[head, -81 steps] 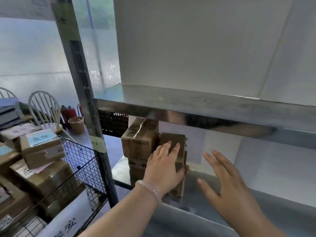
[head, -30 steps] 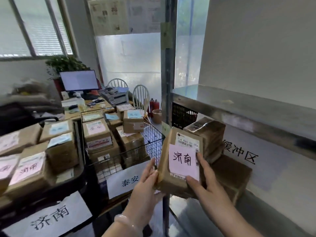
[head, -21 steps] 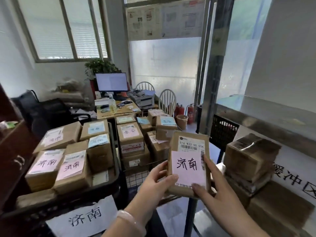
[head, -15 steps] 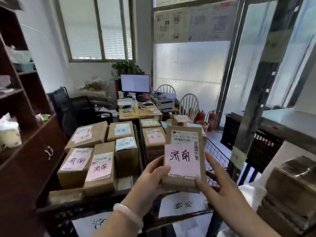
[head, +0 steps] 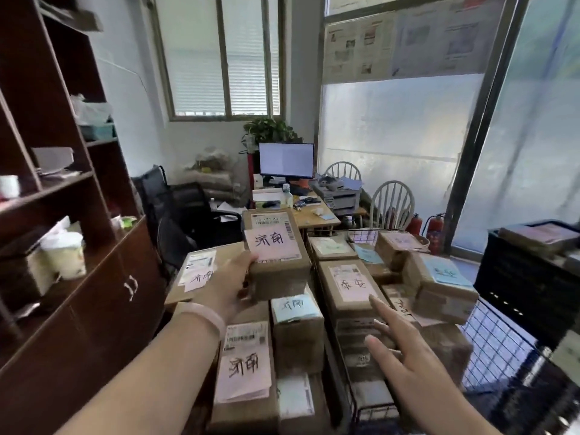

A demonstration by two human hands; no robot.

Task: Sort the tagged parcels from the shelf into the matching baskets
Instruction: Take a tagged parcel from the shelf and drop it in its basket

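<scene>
I read the left hand (head: pixel 229 290) as clamped on a brown parcel (head: pixel 276 262), thumb on its top face beside the pink tag, the fingers hidden below it, a pale bracelet (head: pixel 204 312) on the wrist. The parcel is held in the air, tilted a little, just above the left-hand stack of boxes (head: pixel 248 372). Their pink and blue tags carry the same handwritten characters as the one held (as far as I can make out through the blur). The right hand (head: pixel 408 356) is empty, fingers straight and spread apart, hovering over the boxes in the wire basket (head: pixel 499 337) on the right; I cannot tell whether a fingertip touches the box below. The pink-tagged box (head: pixel 348 287) nearest it bears different characters, and a blue-tagged box (head: pixel 439 277) lies beyond. A dark wooden cabinet (head: pixel 94 277) stands on the left. Farther back I see a tabletop (head: pixel 317 215) with a lit monitor (head: pixel 286 160) and a white chair (head: pixel 390 199).
</scene>
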